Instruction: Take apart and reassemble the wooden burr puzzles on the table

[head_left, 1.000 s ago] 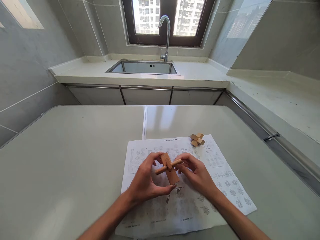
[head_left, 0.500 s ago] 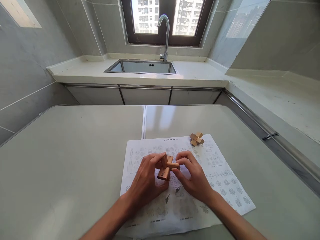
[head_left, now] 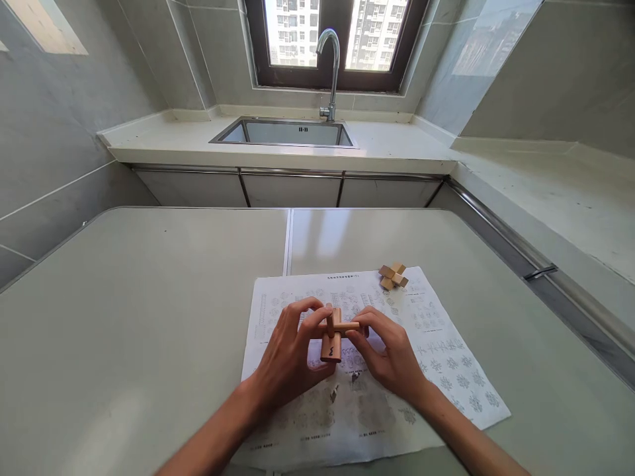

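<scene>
Both hands hold a wooden interlocking puzzle (head_left: pixel 331 346) above a printed sheet (head_left: pixel 307 423). Flat, round-edged wooden pieces cross each other in it, and the front end of one bears a dark mark. My left hand (head_left: pixel 290 350) is closed on its left side, fingertips on the upright piece and thumb beneath. With thumb and fingers, my right hand (head_left: pixel 389 354) pinches the right end of the crosswise piece. Small printed diagrams cover the sheet. Near its top right corner lies a second wooden puzzle (head_left: pixel 393 276), star-shaped, touched by neither hand.
The pale table (head_left: pixel 124 317) has a seam running down its far half. Beyond it, a white counter (head_left: pixel 391 135) carries a sink (head_left: pixel 292 134) and a tall metal faucet (head_left: pixel 331 73) below a window. Another counter with a metal rail (head_left: pixel 526 254) runs along the right.
The held puzzle has turned, so its marked piece now points straight toward me instead of slanting left. My right hand has shifted slightly right and still grips the crosswise piece.
</scene>
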The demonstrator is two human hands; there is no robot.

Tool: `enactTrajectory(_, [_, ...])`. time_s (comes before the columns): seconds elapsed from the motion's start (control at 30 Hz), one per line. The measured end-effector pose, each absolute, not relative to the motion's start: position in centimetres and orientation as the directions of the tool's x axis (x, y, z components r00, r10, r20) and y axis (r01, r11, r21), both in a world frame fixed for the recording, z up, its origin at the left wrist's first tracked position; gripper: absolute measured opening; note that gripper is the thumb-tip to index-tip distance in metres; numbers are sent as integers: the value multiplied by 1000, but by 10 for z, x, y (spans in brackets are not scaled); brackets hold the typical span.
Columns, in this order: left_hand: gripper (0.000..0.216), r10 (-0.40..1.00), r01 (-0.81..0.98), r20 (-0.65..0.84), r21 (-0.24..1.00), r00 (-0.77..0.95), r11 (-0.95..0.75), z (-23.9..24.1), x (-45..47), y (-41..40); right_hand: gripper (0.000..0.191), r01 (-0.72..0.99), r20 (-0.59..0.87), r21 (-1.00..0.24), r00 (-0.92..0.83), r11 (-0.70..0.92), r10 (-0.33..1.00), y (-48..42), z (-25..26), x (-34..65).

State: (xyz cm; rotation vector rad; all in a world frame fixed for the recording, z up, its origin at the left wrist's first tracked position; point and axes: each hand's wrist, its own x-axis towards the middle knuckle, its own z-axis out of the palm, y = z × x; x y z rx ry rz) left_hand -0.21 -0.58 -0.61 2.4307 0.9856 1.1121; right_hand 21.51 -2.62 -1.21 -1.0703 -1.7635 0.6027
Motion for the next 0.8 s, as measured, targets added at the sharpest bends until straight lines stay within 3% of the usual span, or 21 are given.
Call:
enactTrajectory(0.23, [133,795,309,336,790,504,-530,4,-9,0,12,320,449,-818,-165,478,878,-27,-12,219])
enactTrajectory(0.47, [111,815,274,226,866,534,-419,11,-12,0,12,292,438,-831,-180,473,881,-27,-15,219])
enactTrajectory(0.8, [110,841,310,224,858,493,-410,10,-8,-3,13,348,444,-813,-149,467,883,-24,-16,220])
